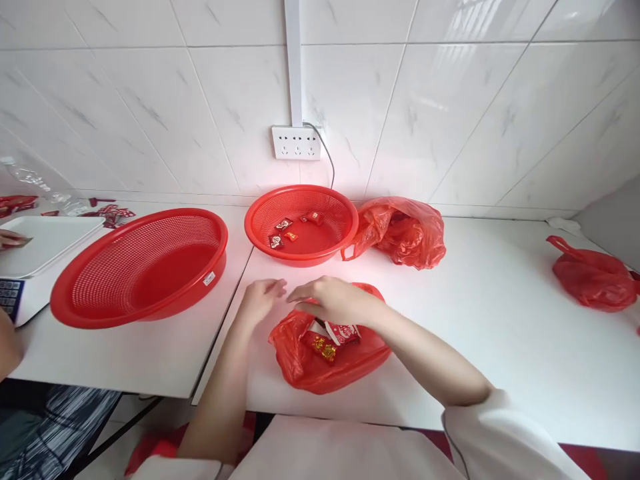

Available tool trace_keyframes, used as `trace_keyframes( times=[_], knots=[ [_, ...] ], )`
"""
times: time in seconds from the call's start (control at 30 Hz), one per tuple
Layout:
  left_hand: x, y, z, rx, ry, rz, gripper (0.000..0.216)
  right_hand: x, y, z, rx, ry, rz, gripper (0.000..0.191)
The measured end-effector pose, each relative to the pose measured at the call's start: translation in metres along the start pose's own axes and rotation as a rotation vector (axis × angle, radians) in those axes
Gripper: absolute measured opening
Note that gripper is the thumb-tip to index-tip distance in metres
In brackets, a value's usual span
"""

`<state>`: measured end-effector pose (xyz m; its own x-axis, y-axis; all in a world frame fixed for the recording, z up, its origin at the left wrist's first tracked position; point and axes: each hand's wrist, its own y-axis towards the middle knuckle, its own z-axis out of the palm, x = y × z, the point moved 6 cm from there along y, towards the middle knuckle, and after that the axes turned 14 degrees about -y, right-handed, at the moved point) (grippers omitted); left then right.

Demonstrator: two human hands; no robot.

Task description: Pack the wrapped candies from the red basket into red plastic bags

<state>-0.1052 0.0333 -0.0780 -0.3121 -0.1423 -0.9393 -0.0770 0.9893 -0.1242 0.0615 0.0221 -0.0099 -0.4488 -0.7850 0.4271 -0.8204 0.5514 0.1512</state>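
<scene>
A red plastic bag lies open on the white table in front of me, with small red and gold wrapped candies inside it. My right hand rests over the bag's far edge, fingers curled down onto the plastic. My left hand hovers just left of it at the bag's rim, fingers loosely bent and holding nothing I can see. Beyond the hands stands a small red mesh basket with several wrapped candies in it.
A larger red mesh basket sits on the left table. A white scale is at the far left, with another person's hand on it. Two more red bags lie behind and at the far right. A wall socket is above.
</scene>
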Motion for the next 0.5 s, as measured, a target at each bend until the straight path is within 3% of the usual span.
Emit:
trace_keyframes(
  times=[0.13, 0.27, 0.4, 0.5],
  knots=[
    [0.026, -0.039, 0.002, 0.073, 0.142, -0.060, 0.037, -0.053, -0.062, -0.008, 0.072, -0.289, 0.357, 0.028],
    [0.048, -0.071, 0.010, 0.183, 0.195, -0.163, 0.042, -0.092, -0.101, 0.015, 0.279, -0.459, 0.681, 0.025],
    [0.058, -0.073, 0.031, 0.339, 0.029, -0.275, 0.042, -0.110, -0.114, 0.044, 0.294, -0.462, 0.792, 0.042],
    [0.055, -0.062, 0.034, 0.296, -0.099, -0.300, 0.043, -0.120, -0.118, 0.051, 0.270, -0.427, 0.790, 0.036]
  ],
)
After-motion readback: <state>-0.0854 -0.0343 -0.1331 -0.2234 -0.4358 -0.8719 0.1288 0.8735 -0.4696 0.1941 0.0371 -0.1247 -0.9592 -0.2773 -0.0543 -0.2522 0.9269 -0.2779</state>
